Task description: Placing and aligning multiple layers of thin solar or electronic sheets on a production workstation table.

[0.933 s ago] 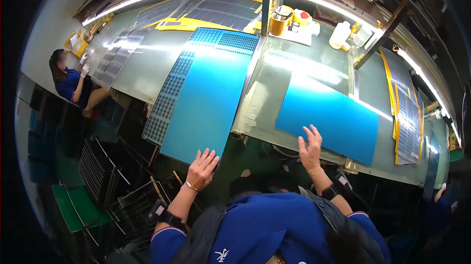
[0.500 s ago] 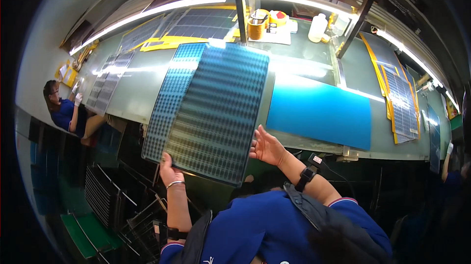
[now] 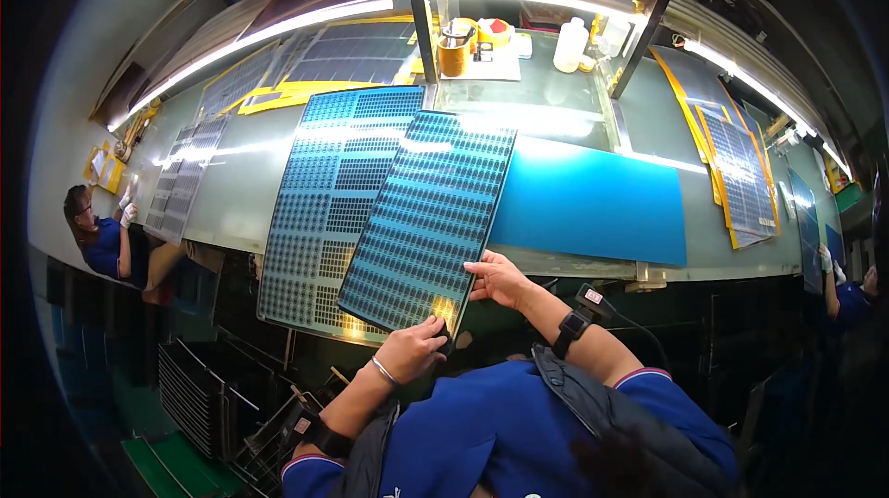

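A thin blue sheet printed with rows of small dark shapes [image 3: 431, 211] lies tilted over a larger patterned sheet [image 3: 306, 211]. The lower sheet shows round dots on its left and small dark blocks on its right, and part of it is covered. My left hand [image 3: 414, 350] is closed on the near edge of the upper sheet, close to its near right corner. Higher up, my right hand [image 3: 502, 281] pinches the right edge of that sheet. Both sheets overhang the front of the table.
A plain blue sheet [image 3: 593, 206] lies on the table [image 3: 250, 160] to the right. A brown cup of tools [image 3: 453, 56] and a white bottle [image 3: 570, 46] stand behind. Yellow-edged panels [image 3: 741, 169] are stacked at far right. Co-workers [image 3: 102, 239] sit at both ends.
My left hand has moved right along the near edge, from the lower left corner toward the right corner. The upper sheet has shifted right over the lower one, which now shows more.
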